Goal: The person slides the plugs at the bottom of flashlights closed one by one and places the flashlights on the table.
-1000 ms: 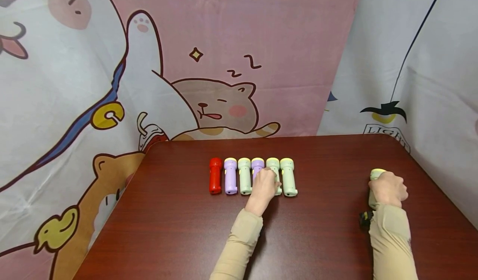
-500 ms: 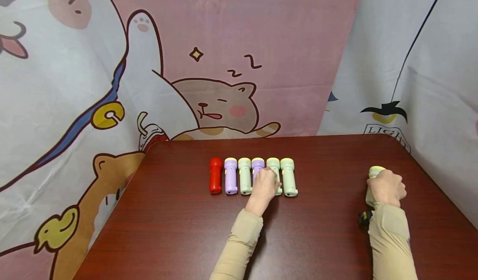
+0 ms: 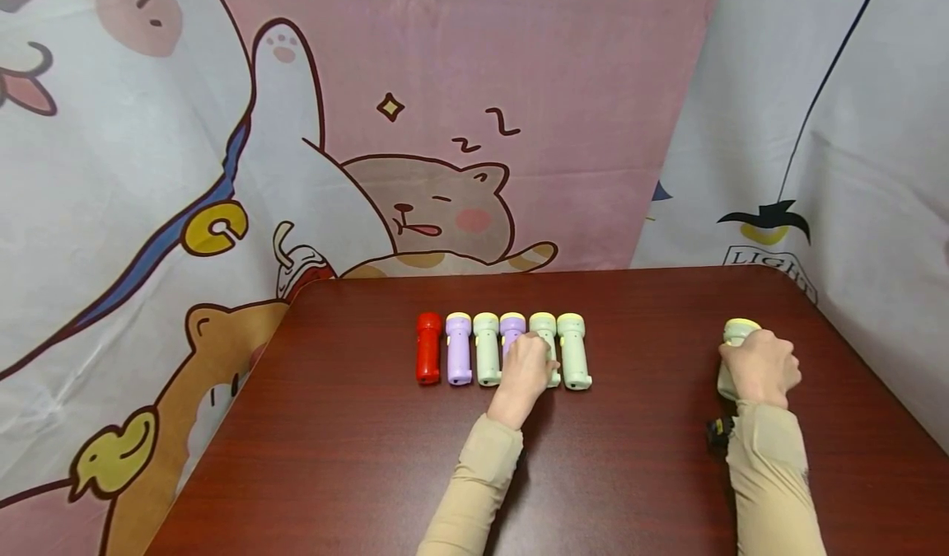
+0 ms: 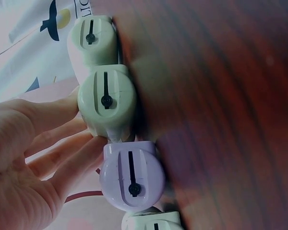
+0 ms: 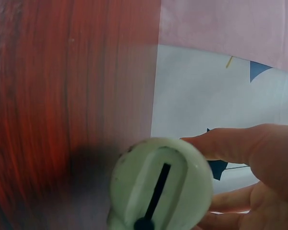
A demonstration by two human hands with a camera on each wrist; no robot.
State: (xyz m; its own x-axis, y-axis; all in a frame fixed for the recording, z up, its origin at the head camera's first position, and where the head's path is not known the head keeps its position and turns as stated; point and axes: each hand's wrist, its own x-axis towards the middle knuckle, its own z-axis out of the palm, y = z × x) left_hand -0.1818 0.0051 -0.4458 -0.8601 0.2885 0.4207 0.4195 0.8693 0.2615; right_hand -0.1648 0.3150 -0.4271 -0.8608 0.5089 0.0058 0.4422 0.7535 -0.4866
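Observation:
On the brown table a row of flashlights lies side by side: a red one (image 3: 427,350) at the left end, a purple one (image 3: 459,350), a green one (image 3: 486,350), a second purple one (image 3: 511,325), then two more green. My left hand (image 3: 525,366) grips the green flashlight (image 4: 107,96) second from the row's right end, its thumb on one side and its fingers on the other. Beside it lies the rightmost green flashlight (image 3: 573,354). Off to the right, my right hand (image 3: 762,366) holds another green flashlight (image 5: 161,187), its yellow-rimmed head pointing away from me.
A cloth with cartoon animals (image 3: 445,210) hangs behind the table (image 3: 334,457). At the right, a pale cloth (image 3: 875,210) stands along the table's edge. A small black object (image 3: 719,432) is at my right wrist.
My right hand has moved a little left and away from me with the green flashlight in it. The left hand and the row of flashlights have stayed put.

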